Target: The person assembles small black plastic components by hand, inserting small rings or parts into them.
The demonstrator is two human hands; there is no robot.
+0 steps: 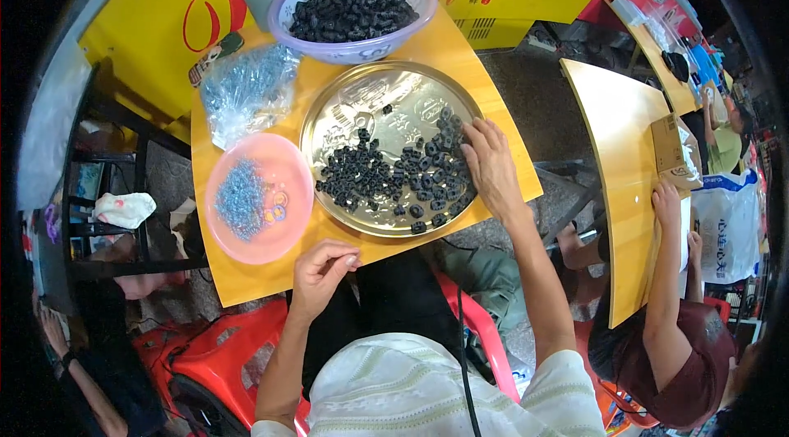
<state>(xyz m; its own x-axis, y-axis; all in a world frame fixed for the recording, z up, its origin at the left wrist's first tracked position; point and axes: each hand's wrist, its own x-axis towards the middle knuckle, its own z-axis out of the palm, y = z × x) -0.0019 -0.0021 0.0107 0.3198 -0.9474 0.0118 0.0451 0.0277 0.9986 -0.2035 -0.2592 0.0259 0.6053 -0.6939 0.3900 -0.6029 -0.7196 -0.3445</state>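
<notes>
Black pieces (427,178) lie spread over the lower half of a round gold tray (349,104) on the counter (489,83). Right hand (491,161): fingers loosely extended, at the tray's right rim beside the larger pieces; grip cannot be told. Left hand (325,274): thumb and fingertips drawn together at the counter's near edge, below the tray; contents, if any, unclear. Pink plate (283,161): blue bits (240,200). Purple-rimmed bowl (370,50): heaped black pieces. Clear bag (246,92): bluish contents.

The right hand (496,172) lies at the rim of a round gold-coloured tray (394,92) holding black pieces (355,175); the left hand (319,274), fingers curled, hovers by the wood-toned table (238,285)'s near edge
</notes>
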